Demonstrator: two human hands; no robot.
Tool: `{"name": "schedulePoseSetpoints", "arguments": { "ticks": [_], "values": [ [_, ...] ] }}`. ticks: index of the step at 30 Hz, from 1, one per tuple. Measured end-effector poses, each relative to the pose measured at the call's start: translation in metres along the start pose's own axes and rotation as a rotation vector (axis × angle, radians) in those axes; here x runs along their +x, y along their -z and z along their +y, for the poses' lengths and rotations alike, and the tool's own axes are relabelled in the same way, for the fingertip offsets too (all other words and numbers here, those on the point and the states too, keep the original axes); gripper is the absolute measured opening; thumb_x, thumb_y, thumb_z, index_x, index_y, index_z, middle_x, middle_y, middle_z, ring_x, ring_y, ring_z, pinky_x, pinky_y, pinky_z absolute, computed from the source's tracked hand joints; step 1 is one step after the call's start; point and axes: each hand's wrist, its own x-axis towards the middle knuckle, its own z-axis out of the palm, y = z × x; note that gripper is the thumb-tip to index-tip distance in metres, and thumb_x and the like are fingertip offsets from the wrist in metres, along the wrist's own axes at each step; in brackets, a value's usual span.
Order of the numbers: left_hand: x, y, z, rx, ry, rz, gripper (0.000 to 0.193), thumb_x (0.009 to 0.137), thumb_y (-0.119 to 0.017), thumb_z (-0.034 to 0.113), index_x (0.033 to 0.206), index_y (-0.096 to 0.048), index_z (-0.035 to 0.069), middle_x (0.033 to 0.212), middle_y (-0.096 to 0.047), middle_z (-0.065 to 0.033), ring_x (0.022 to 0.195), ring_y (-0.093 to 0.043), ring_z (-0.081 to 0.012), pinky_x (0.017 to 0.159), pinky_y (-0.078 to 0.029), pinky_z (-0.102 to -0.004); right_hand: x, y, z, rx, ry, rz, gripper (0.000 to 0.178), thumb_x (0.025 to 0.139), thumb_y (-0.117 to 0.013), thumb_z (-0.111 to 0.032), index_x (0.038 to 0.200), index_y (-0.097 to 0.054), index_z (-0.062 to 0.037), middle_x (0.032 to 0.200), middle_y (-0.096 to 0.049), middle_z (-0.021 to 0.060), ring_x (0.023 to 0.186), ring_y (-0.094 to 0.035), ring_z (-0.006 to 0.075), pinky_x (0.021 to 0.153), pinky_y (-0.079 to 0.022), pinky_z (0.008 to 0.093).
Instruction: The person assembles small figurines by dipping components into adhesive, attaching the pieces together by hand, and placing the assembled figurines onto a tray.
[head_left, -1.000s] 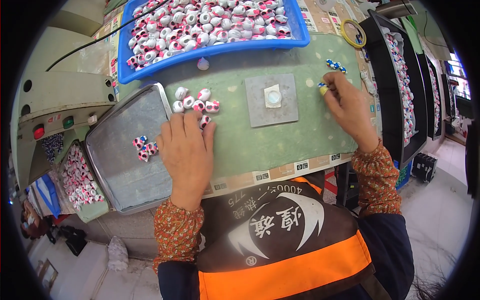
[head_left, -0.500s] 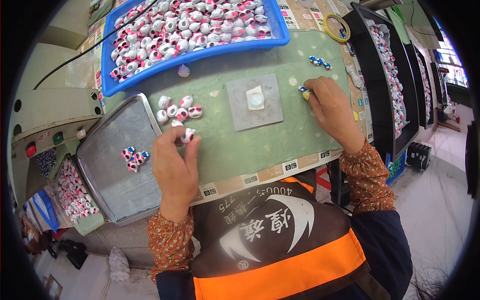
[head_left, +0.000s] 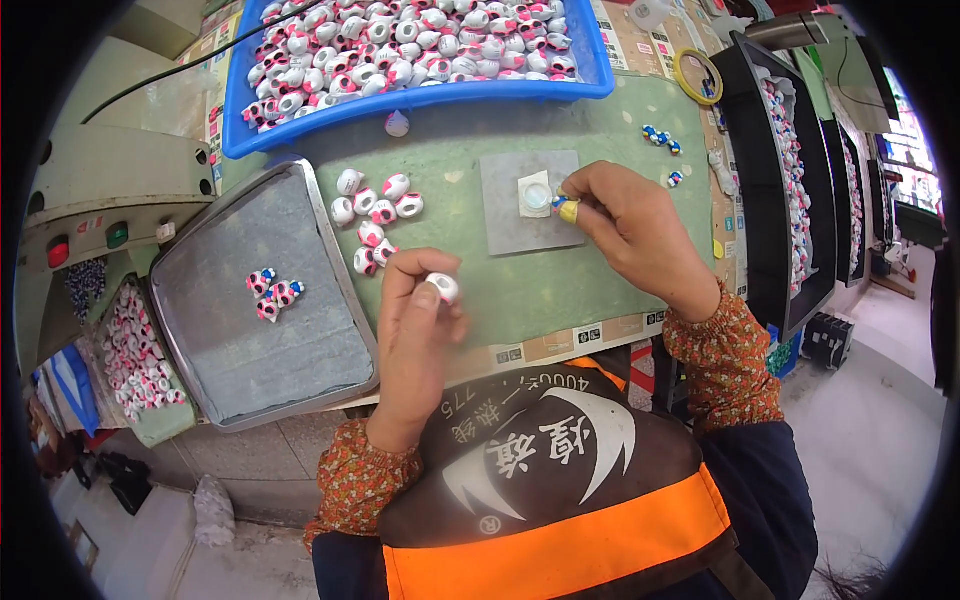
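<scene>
My left hand (head_left: 412,325) is closed on a small white toy head (head_left: 442,288) with a hollow opening, held between thumb and fingers above the near edge of the green mat. In my right hand (head_left: 640,230) a small blue toy body (head_left: 559,202) is pinched; a yellow patch shows at the fingertips. These fingertips are beside a round clear dish (head_left: 537,196) on a white square, which lies on a grey plate (head_left: 505,230). Several white and pink toy heads (head_left: 383,211) lie loosely to the left of the plate. More blue pieces (head_left: 662,140) rest at the mat's far right.
A blue bin (head_left: 420,92) full of heads stands at the back. On the left, a metal tray (head_left: 290,370) bears a few assembled toys (head_left: 270,293). A yellow tape roll (head_left: 698,77) and a black crate (head_left: 757,170) of toys are at the right.
My left hand has moved right, away from the loose heads, with a head in its fingers. My right hand has carried a blue body leftward to the dish. The view has shifted slightly.
</scene>
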Motion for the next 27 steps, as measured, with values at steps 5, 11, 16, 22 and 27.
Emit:
{"name": "schedulePoseSetpoints", "arguments": {
  "ticks": [5,11,16,22,27],
  "values": [
    [0.001,0.001,0.0,-0.002,0.026,0.014,0.033,0.104,-0.049,0.025,0.129,-0.05,0.004,0.095,-0.049,-0.0014,0.082,-0.047,-0.0078,0.067,-0.044,-0.0226,0.011,-0.006,-0.008,-0.268,0.203,-0.002,0.012,0.086,-0.059,-0.002,0.097,-0.056,-0.0008,0.089,-0.06,0.0161,0.086,-0.06,0.0363,0.073,-0.05,0.0466],
    [0.001,0.007,-0.011,0.015,0.108,-0.053,0.034,0.107,-0.05,0.03,0.129,-0.053,0.004,0.093,-0.049,0.0005,0.08,-0.048,-0.0067,0.065,-0.044,-0.022,0.019,-0.011,-0.015,-0.567,0.267,-0.112,0.016,0.077,-0.059,0.002,0.091,-0.053,-0.0012,0.087,-0.057,0.0138,0.086,-0.061,0.0326,0.068,-0.053,0.0427],
    [0.001,0.003,-0.013,-0.092,0.167,-0.121,0.037,0.108,-0.048,0.036,0.131,-0.05,0.008,0.09,-0.046,0.0006,0.074,-0.048,-0.0074,0.059,-0.043,-0.021,0.024,-0.014,-0.023,-0.615,0.278,-0.124,0.017,0.075,-0.059,0.002,0.091,-0.052,-0.0013,0.087,-0.058,0.0139,0.086,-0.061,0.0322,0.067,-0.054,0.0424],
    [0.002,-0.005,-0.018,-0.214,0.211,-0.055,0.041,0.11,-0.039,0.042,0.13,-0.05,0.008,0.087,-0.043,0.0,0.072,-0.044,-0.0083,0.054,-0.037,-0.0205,0.024,-0.009,-0.015,-0.54,0.216,-0.152,0.016,0.084,-0.062,-0.001,0.098,-0.055,-0.0008,0.089,-0.059,0.0154,0.088,-0.06,0.0357,0.073,-0.049,0.0463],
    [0.004,-0.008,-0.023,-0.218,0.187,-0.018,0.041,0.11,-0.037,0.043,0.128,-0.051,0.008,0.088,-0.043,-0.0002,0.072,-0.043,-0.0084,0.054,-0.035,-0.0202,0.015,-0.007,-0.016,-0.306,0.184,-0.071,0.015,0.088,-0.063,-0.002,0.102,-0.059,-0.0001,0.088,-0.062,0.0163,0.08,-0.063,0.0331,0.07,-0.05,0.041]
  ]
}}
